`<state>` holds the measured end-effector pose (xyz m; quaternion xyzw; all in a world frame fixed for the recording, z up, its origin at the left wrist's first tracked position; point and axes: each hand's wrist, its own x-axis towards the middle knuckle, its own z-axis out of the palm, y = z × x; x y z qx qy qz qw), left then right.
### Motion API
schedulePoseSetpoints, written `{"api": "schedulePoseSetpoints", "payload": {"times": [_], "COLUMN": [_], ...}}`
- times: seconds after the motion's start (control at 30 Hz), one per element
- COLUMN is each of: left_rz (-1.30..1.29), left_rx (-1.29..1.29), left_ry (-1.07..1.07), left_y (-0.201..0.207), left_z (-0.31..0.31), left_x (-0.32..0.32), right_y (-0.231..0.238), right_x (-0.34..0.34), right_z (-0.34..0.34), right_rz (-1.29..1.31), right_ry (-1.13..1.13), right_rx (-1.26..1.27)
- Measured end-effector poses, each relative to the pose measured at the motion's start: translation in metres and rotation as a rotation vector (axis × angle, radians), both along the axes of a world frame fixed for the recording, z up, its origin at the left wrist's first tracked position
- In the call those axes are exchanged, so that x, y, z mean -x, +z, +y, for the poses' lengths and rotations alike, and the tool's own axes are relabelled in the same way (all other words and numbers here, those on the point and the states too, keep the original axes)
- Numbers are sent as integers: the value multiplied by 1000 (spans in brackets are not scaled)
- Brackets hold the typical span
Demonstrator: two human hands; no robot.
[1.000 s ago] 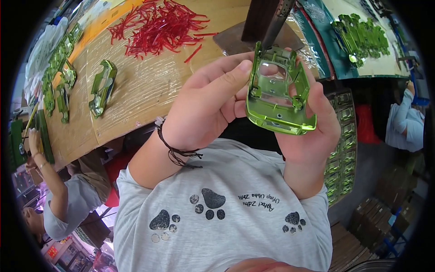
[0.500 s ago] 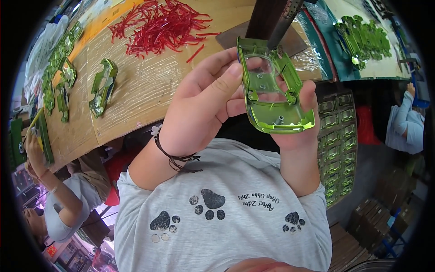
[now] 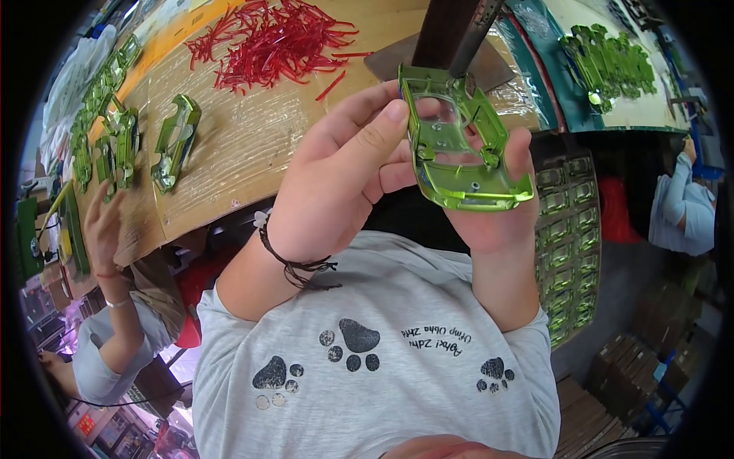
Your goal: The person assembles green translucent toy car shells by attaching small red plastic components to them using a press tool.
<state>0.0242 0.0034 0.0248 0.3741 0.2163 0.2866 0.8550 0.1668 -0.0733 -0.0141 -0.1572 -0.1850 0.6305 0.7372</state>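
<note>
Both my hands hold a shiny green toy car body shell [image 3: 448, 141] above the table's near edge, its hollow inside with pegs facing up. Clear window plastic shows in its middle. My left hand [image 3: 344, 164] grips the shell's left edge, thumb on the rim and fingers behind it. On the other side my right hand [image 3: 493, 206] supports the shell from underneath and along its right edge; most of its fingers are hidden behind the part. Just beyond the shell's far end stands a dark metal post [image 3: 447, 34] over a flat metal plate [image 3: 493, 69].
A heap of red plastic strips [image 3: 267, 42] lies on the film-covered table [image 3: 229, 153]. One green shell [image 3: 176, 141] sits alone; several more [image 3: 115, 141] are at left, others [image 3: 608, 65] at right. A tray of green shells [image 3: 567, 245] stands below right. A co-worker's hand [image 3: 101, 229] is at left.
The shell in my hands has tipped slightly, its near end a little higher. At left the co-worker's hand has moved right, and another green shell now stands by the group there.
</note>
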Motion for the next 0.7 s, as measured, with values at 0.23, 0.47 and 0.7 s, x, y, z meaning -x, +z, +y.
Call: {"api": "schedulePoseSetpoints", "payload": {"times": [0.23, 0.47, 0.7], "left_rz": [-4, -34, -11], "left_rx": [3, 8, 10], "left_ry": [-1, -40, -111], "left_y": [1, -10, -20], "left_z": [3, 3, -4], "left_x": [0, 0, 6], "right_y": [4, -2, -5], "right_x": [-1, -2, 1], "right_z": [0, -2, -17], "right_rz": [-49, -129, -198], "right_ry": [28, -5, -61], "right_rx": [25, 42, 92]}}
